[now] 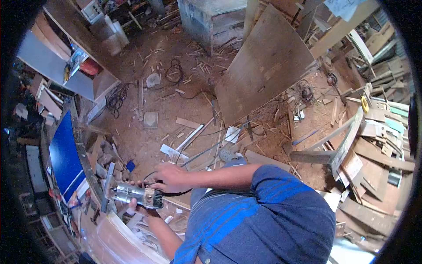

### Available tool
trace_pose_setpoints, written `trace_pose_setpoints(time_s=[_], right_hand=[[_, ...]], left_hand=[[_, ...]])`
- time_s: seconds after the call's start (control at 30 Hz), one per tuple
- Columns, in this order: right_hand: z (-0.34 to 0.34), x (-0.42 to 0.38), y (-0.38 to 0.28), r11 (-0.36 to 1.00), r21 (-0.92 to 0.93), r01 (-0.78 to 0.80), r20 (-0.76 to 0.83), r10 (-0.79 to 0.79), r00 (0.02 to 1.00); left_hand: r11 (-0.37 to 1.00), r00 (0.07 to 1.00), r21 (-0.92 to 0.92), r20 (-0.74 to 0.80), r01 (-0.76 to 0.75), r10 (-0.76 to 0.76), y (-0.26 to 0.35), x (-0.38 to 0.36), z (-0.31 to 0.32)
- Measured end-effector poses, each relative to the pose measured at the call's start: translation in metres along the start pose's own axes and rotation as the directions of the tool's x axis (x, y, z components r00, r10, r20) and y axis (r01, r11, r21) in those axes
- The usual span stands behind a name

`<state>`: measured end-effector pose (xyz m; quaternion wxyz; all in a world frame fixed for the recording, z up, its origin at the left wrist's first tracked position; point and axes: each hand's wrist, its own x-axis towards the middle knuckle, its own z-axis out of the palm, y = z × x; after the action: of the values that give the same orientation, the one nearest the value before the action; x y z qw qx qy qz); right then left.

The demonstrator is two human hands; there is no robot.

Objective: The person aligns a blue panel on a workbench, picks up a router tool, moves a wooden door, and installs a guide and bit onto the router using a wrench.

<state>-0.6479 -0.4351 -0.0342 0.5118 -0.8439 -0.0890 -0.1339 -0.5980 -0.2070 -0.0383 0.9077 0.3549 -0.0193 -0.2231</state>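
Sawdust and wood offcuts cover the dirt floor [145, 145] of a cluttered workshop, seen from above through a wide, rounded lens.

Nearest the camera, at about 5 o'clock, is the person's blue striped shirt [259, 215]. Both forearms reach out from it toward 8 o'clock, where a silver power tool [136, 194] with a metal body sits between the hands. The right hand [171, 177] is closed over the tool's upper rear end, at about 1 o'clock from the tool's middle, with fingers curled on the housing. The left hand [137, 207] grips it from below, at about 6 o'clock from the tool, and is largely hidden behind the body, so only fingertips show. A black cord [178, 192] loops from the rear of the tool under the right wrist.

The tool rests at the edge of a pale curved wooden panel [116, 242] at 7 o'clock. Just beyond it, at 9 o'clock, a blue board [65, 156] lies beside a long workbench edge.

Farther out, a grey shoe [227, 155] shows near the centre, among loose strips of wood. At 1 o'clock a large brown plywood sheet [263, 66] leans tilted, and at 3 o'clock a stack of planks [378, 141] piles up. A black cable coil [173, 72] lies on the floor at 12 o'clock.
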Motion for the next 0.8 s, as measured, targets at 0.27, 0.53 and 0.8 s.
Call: trace_pose_setpoints(time_s=[0.27,0.53,0.8], right_hand=[[-0.028,-0.134,0.189,0.710,-0.527,-0.467,0.025,0.562,0.827],[0.074,-0.076,0.060,0.661,-0.368,-0.654,-0.014,0.699,0.715],[0.122,-0.006,0.078,0.685,-0.270,-0.677,-0.154,0.663,0.732]], left_hand=[[1.000,0.995,0.017,0.095,0.014,-0.016,0.138,0.026,-0.079],[0.980,0.975,0.085,0.119,0.178,-0.187,0.191,0.059,-0.131],[0.933,0.966,0.251,-0.041,0.256,-0.254,0.202,0.104,-0.127]])
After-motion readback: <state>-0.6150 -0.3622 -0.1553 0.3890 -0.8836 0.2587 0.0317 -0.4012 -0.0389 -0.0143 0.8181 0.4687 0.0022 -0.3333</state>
